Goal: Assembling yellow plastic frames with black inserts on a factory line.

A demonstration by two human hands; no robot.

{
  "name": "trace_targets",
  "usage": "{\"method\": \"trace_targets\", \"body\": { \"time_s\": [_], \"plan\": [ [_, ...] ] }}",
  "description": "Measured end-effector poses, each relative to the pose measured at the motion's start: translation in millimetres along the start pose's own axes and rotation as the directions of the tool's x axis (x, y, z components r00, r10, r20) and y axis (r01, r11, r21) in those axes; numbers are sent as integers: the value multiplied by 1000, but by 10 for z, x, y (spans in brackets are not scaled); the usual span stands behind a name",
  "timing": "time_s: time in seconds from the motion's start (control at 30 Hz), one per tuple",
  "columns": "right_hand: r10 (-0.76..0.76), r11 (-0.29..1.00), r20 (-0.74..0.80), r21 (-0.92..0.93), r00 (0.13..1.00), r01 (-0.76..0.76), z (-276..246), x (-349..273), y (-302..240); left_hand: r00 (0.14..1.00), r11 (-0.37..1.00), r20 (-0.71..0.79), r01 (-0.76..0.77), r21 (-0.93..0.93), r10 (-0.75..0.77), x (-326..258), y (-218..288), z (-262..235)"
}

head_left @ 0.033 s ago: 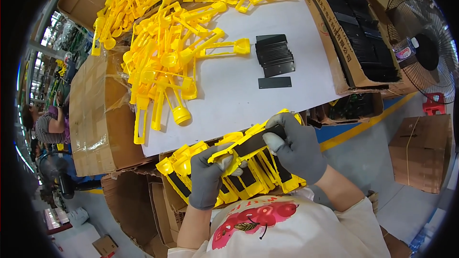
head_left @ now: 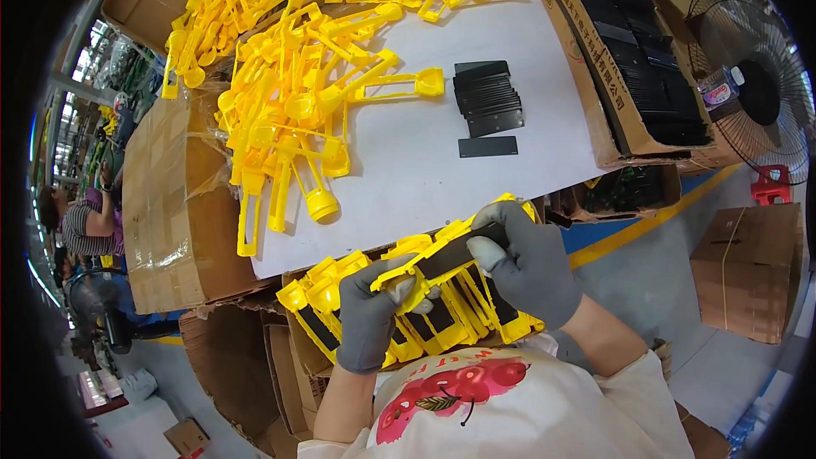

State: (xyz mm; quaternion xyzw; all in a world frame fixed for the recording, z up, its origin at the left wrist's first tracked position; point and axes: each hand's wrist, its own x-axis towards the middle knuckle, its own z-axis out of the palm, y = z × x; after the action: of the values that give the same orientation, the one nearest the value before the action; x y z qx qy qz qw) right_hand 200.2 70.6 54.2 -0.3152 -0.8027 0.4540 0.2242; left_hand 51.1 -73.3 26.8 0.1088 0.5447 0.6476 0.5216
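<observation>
My gloved left hand (head_left: 370, 310) is closed round the near-left end of a yellow plastic frame (head_left: 410, 279), its thumb on the rounded end. My right hand (head_left: 531, 268), gloved in grey too, grips the other end. A flat black panel (head_left: 448, 258) lies along the held frame, and my right thumb touches it. Directly below, a carton holds several yellow frames with black panels (head_left: 439, 316) standing side by side. On the white tabletop (head_left: 399, 195) ahead lie a fanned stack of black panels (head_left: 489, 98) and one single black panel (head_left: 488, 147).
Loose yellow frames (head_left: 297, 102) are heaped at the left and back of the table. At the right edge stands a cardboard box of black panels (head_left: 637, 51), with a fan (head_left: 756, 89) beyond it. A taped carton (head_left: 166, 204) stands left; another person (head_left: 89, 221) is far left.
</observation>
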Motion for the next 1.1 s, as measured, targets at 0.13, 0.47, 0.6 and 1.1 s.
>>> {"method": "trace_targets", "body": {
  "time_s": [0.13, 0.47, 0.6, 1.1],
  "plan": [
    [-2, 998, 21, 67, 1000, 1, 59, 19, 83, 996, 997, -59, -69, -18, 68, 11, -35, 38],
    [206, 946, 155, 219, 966, -237, -50, 20, 33, 998, 998, -17, -54, -23, 54, 23, 4, -48],
    [-19, 998, 51, 54, 999, 16, 65, -9, 125, 1000, 998, 20, -2, -57, 3, 5, 12, -43],
    [-249, 927, -3, -290, 968, 238, -96, 132, 218, 994, 960, -34, -93, 263, 106, -25, 264, -48]
  ]
}}
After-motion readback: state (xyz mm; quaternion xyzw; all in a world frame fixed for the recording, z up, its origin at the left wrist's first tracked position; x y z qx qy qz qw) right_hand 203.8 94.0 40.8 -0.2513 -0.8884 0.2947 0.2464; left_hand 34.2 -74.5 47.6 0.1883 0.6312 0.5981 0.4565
